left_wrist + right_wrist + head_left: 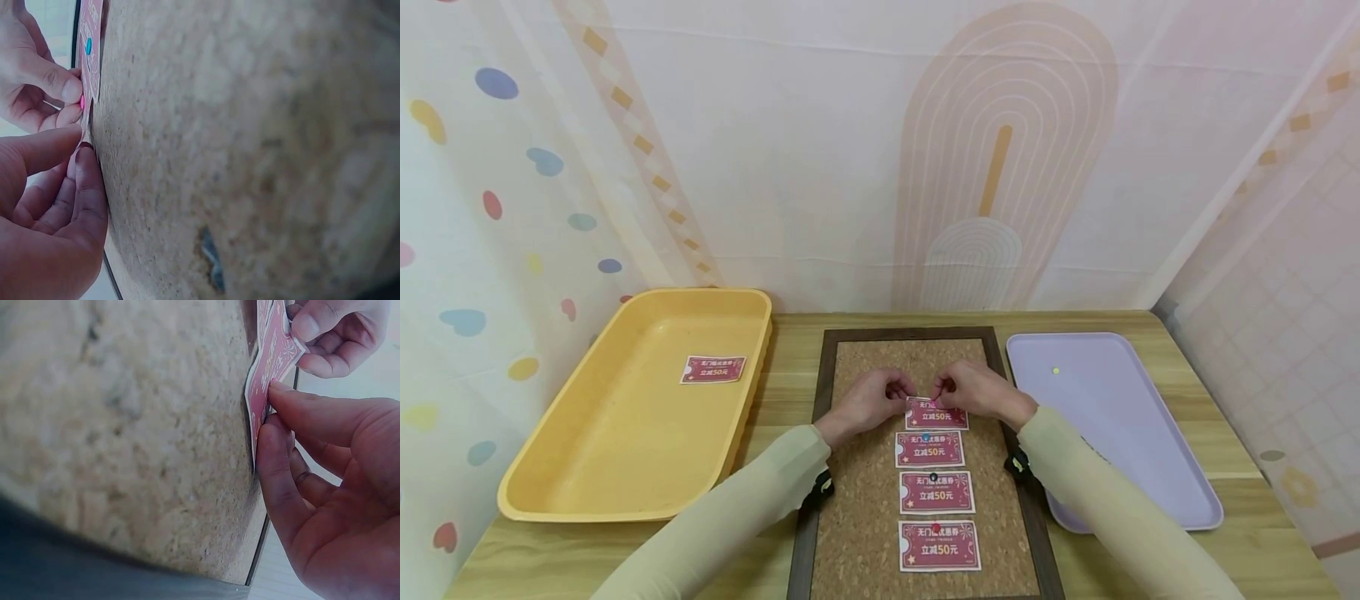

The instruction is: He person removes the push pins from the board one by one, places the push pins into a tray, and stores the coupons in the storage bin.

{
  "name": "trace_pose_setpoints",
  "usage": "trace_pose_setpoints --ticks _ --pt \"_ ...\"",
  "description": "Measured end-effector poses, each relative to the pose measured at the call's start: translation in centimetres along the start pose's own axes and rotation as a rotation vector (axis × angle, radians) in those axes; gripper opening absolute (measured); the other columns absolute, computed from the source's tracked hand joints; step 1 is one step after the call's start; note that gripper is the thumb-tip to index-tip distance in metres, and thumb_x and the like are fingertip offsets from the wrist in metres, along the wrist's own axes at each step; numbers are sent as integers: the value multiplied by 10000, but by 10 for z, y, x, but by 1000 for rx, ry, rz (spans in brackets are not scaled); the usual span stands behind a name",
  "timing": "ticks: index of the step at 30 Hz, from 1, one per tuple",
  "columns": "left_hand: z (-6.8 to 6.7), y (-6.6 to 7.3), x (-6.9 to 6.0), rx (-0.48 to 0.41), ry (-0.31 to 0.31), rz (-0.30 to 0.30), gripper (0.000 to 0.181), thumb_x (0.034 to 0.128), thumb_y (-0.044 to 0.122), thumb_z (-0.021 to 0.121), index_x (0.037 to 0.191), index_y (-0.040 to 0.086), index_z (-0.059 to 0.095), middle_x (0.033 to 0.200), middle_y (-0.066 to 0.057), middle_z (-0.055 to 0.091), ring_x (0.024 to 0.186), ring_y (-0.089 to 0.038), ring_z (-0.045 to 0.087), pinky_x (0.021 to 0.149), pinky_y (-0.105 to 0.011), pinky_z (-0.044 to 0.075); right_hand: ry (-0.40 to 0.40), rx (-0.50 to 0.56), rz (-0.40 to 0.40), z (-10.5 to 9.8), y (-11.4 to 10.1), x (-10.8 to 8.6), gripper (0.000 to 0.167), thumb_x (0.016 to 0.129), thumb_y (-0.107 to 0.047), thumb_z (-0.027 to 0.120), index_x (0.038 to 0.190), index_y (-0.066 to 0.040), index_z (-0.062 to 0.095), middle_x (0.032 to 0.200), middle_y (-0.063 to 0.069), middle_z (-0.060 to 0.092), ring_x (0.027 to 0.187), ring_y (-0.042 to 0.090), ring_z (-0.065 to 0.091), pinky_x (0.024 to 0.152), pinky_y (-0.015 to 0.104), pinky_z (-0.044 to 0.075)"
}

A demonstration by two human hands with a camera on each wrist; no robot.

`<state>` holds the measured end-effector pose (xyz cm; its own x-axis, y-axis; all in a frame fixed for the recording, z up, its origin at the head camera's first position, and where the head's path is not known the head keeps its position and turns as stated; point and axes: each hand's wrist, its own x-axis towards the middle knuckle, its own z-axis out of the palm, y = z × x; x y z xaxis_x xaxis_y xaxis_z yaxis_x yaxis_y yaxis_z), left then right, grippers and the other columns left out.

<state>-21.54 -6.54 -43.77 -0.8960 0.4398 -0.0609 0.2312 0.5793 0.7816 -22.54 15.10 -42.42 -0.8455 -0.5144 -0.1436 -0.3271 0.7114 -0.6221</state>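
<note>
On a dark-framed corkboard point(857, 533), red coupons stand in a column. My left hand point(871, 402) pinches the upper left edge of the top coupon point(940, 417). Beside it, my right hand point(976, 390) holds a pink pushpin point(82, 102) between thumb and finger at the coupon's upper edge; whether its point is in the cork is hidden. In the right wrist view the coupon point(275, 353) bends slightly off the board. Below, three coupons carry a blue pushpin point(927, 437), a black pushpin point(933, 477) and a red pushpin point(936, 527) at their tops.
To the left stands a deep yellow tray point(625, 510) with one red coupon point(712, 370) inside. A flat lilac tray point(1138, 433) lies to the right, holding a small yellow pushpin point(1056, 371); my right forearm crosses it. A curtain hangs behind the wooden table point(797, 333).
</note>
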Motion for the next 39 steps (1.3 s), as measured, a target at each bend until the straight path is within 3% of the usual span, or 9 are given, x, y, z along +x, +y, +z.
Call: trace_pose_setpoints --ticks 20,39 --pt "2 0 1 19 20 -5 104 904 -32 718 963 53 732 847 -8 673 775 -114 598 702 -250 492 -9 -23 4 0 -1 0 98 941 -45 727 899 -133 730 833 -29 667 737 109 568 713 296 473" --pt "4 2 0 14 11 -12 95 908 -22 717 973 45 736 850 -12 675 774 -115 600 704 -251 494 -43 33 -16 -3 2 -2 51 941 -23 724 926 -71 731 820 -19 656 732 107 564 680 272 472"
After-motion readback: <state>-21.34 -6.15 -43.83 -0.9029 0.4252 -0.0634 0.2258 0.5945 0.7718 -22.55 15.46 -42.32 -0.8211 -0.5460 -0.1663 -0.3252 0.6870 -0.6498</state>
